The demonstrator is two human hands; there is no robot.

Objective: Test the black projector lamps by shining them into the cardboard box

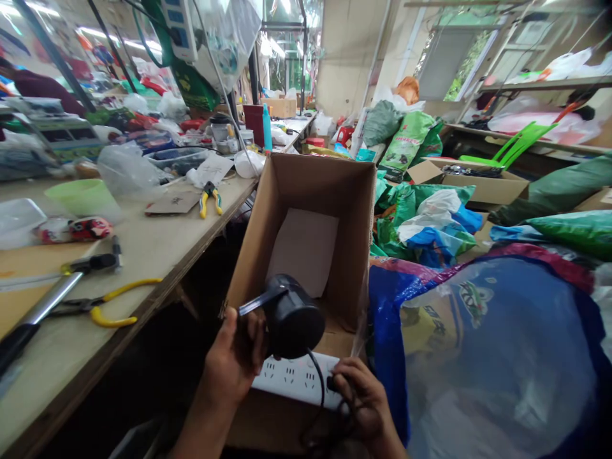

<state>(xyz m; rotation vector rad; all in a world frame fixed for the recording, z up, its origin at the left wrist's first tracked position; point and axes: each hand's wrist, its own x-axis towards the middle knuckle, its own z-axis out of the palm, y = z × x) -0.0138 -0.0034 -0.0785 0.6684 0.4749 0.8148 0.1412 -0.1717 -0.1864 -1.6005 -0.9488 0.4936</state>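
Observation:
My left hand (233, 357) is shut on a round black device (294, 317), which has a short grey spout (258, 301) pointing left. My right hand (361, 400) grips a black cord (319, 382) near its plug end, beside a white multi-socket power strip (291, 380). The strip lies in an open cardboard box (325, 185), below the device and partly hidden by it. A flat pale card sheet (303, 252) leans inside the box against its far wall. The cord's plug is mostly hidden by my right fingers.
To the left runs a long wooden workbench (143, 255) with yellow-handled pliers (210, 199), a second pair (102, 306), a green bowl and plastic bags. To the right lies a large blue plastic sack (492, 344), with green sacks and cardboard boxes behind it.

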